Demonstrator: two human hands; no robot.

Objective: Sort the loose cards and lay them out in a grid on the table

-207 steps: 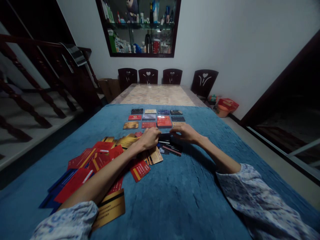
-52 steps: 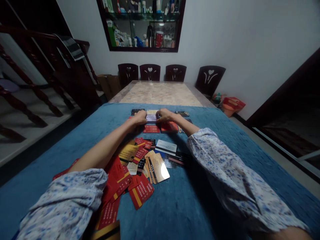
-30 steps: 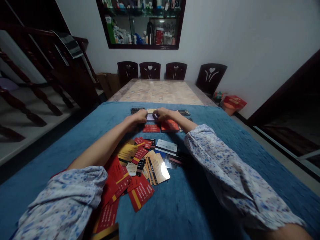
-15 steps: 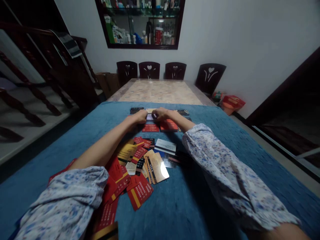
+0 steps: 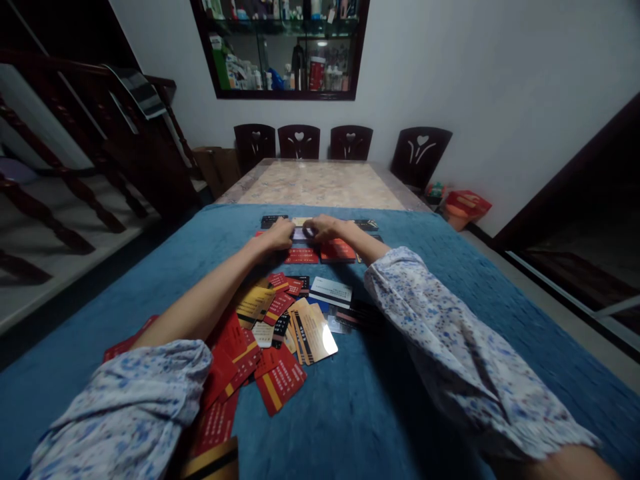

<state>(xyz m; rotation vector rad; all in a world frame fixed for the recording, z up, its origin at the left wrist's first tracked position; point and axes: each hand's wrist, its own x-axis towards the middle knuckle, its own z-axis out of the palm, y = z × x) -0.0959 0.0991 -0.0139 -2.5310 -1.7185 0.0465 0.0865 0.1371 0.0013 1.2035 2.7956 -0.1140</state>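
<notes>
Both hands reach to the far part of the blue cloth. My left hand (image 5: 281,235) and my right hand (image 5: 321,228) are closed at either side of a pale card (image 5: 300,234), their fingertips at its edges. Just in front lie a red card (image 5: 303,256) and a red stack (image 5: 337,251). Dark cards (image 5: 273,221) are at the far left of the rows, others at the far right. Nearer me is a loose heap of red cards (image 5: 281,379), gold cards (image 5: 314,333) and a white card (image 5: 331,291), partly under my left forearm.
The blue cloth (image 5: 345,413) covers the near part of a stone-patterned table (image 5: 325,180). Several dark chairs (image 5: 350,141) stand behind it. A railing (image 5: 55,147) is at left, a red bag (image 5: 467,202) on the floor at right.
My left hand and forearm have shifted slightly left and stay near the pale card. My right hand looks unmoved. The view has tilted very slightly.
</notes>
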